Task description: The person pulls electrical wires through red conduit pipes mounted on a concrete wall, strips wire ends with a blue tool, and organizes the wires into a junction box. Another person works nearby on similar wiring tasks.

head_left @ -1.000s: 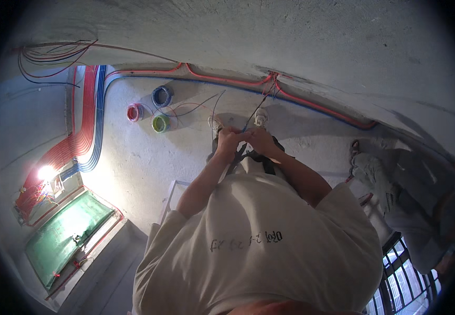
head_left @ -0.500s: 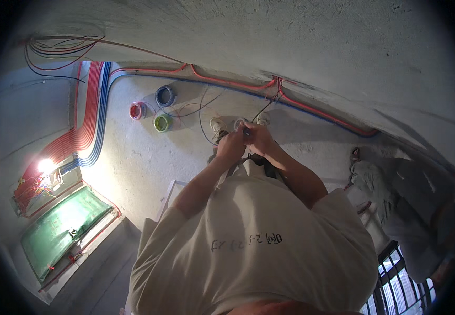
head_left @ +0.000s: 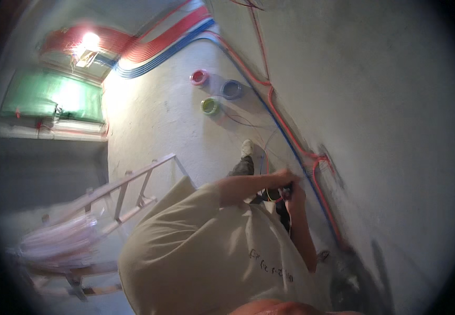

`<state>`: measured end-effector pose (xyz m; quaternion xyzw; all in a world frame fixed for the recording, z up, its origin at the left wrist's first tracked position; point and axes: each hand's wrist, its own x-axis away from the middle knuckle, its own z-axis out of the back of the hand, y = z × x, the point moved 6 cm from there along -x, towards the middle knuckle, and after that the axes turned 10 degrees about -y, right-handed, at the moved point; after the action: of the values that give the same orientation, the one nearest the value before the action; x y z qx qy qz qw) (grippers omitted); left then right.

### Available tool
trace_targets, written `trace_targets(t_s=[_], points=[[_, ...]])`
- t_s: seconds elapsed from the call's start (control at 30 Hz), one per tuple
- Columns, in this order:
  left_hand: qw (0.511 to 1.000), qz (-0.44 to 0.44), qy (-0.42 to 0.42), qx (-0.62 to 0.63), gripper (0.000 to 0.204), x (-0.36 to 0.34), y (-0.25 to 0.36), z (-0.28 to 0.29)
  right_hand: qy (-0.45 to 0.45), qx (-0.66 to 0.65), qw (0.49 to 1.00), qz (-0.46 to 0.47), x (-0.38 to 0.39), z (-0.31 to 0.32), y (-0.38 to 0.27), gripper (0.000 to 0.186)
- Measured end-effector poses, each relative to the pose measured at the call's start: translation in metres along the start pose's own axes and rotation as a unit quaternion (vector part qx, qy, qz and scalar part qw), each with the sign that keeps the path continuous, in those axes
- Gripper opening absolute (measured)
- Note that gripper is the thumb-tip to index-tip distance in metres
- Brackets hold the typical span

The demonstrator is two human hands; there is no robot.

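My left hand point(head_left: 283, 179) and my right hand point(head_left: 296, 195) are close together in front of my body, both with fingers closed. Between them is a small dark thing point(head_left: 287, 190), too blurred and covered to name. A yellow and red wire loop point(head_left: 273, 198) hangs just beside my hands. Thin blue and red wires point(head_left: 263, 161) run from there along the floor. They lead toward three coils of wire: a red coil point(head_left: 198, 77), a blue coil point(head_left: 231, 90) and a green coil point(head_left: 209, 106).
Red and blue conduits point(head_left: 285, 131) follow the wall's foot on the right. A white ladder point(head_left: 117, 194) is at the left, near a blurred pale bundle point(head_left: 62, 239). Beyond are a bright lamp point(head_left: 90, 41) and a green panel point(head_left: 49, 100). Another person's shoe point(head_left: 323, 255) shows at lower right.
My view and body have turned left, bringing the ladder and pale bundle into sight. My hands stay together and now appear farther right, beside the wall conduits.
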<state>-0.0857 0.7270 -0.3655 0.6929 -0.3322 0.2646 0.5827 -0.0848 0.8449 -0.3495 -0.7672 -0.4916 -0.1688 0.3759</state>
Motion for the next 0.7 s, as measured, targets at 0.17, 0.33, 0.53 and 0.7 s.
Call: trace_targets(t_s=[0.17, 0.33, 0.53, 0.7], points=[[0.977, -0.038, 0.194, -0.074, 0.038, 0.001, -0.001, 0.065, 0.018, 0.068, 0.997, 0.013, -0.001, -0.028, -0.018, 0.023], [0.883, 0.142, 0.23, -0.384, 0.037, 0.168, -0.008, 0.152, 0.08, 0.135, 0.986, 0.062, 0.028, -0.027, -0.036, 0.026], [0.908, -0.006, -0.017, -0.419, 0.027, 0.175, -0.17, 0.155, 0.109, -0.013, 0.989, 0.104, 0.017, 0.0, -0.057, 0.029], [0.945, -0.069, 0.11, -0.301, 0.052, 0.17, -0.161, 0.138, 0.039, -0.028, 0.997, 0.068, 0.012, -0.032, -0.074, 0.021]])
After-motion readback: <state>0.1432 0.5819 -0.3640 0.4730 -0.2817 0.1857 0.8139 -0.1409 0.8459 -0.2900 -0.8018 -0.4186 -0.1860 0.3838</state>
